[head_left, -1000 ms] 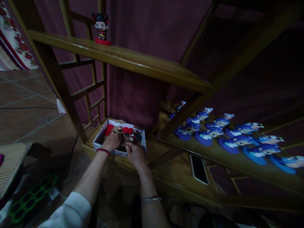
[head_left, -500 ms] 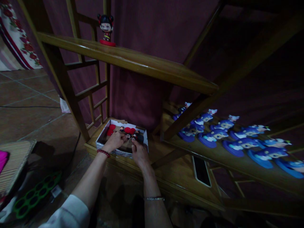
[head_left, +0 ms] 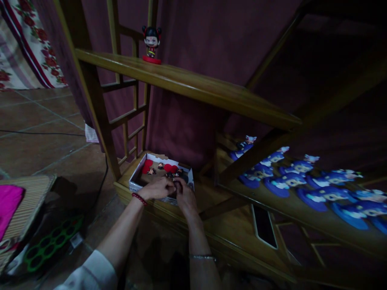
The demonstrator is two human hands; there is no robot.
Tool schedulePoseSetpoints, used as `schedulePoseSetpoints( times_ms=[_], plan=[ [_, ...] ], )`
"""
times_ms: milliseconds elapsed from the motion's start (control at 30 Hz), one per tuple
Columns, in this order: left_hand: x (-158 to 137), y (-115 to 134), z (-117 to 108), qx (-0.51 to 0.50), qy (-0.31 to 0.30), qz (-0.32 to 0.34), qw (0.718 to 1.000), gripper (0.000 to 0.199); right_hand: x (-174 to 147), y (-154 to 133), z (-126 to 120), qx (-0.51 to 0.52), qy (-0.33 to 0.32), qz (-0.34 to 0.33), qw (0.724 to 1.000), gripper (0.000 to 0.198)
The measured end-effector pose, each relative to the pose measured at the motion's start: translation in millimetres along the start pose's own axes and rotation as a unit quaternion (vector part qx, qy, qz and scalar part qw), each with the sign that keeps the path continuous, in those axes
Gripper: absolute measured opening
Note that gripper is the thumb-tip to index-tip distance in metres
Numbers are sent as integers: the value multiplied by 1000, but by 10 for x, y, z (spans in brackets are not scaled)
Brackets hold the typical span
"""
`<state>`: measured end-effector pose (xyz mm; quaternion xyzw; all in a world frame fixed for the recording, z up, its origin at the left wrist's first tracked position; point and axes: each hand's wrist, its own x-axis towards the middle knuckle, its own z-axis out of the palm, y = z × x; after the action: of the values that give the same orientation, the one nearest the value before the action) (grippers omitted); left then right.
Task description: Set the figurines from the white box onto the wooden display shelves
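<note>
Two hands busy, L hand (head_left: 157,189) & R hand (head_left: 185,197), fingertips bunched close together over the white box's (head_left: 154,158) near side; can't quite tell from here what they're pinching, if anything. Small figs (head_left: 151,171) & red pcs (head_left: 171,168) lie inside, just beyond. Farther up, 1 red-based figurine (head_left: 151,42) stands on the upper shelf (head_left: 193,80).

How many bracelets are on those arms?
2: a red beaded bracelet just behind the left hand, and a thin silvery bracelet further back from the right hand. The white sleeve may hide more.
</note>
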<state>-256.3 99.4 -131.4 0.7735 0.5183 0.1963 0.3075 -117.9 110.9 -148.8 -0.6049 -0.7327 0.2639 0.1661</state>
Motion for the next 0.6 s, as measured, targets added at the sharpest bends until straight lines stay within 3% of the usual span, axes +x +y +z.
schedulePoseSetpoints(
  times_ms=[167,267,400,600],
  plan=[
    [-2,-28,-20,24,-53,-4,998,25,-14,15,1,-19,5,4,1000,27],
    [-1,-166,-60,89,-29,-87,992,24,-30,13,8,-36,9,5,999,32],
    [-39,-436,-147,147,25,-228,962,30,-49,-8,17,-72,3,0,997,43],
    [-49,-666,-154,155,33,-269,950,41,-57,-26,51,-110,-11,-27,993,41]
  ],
)
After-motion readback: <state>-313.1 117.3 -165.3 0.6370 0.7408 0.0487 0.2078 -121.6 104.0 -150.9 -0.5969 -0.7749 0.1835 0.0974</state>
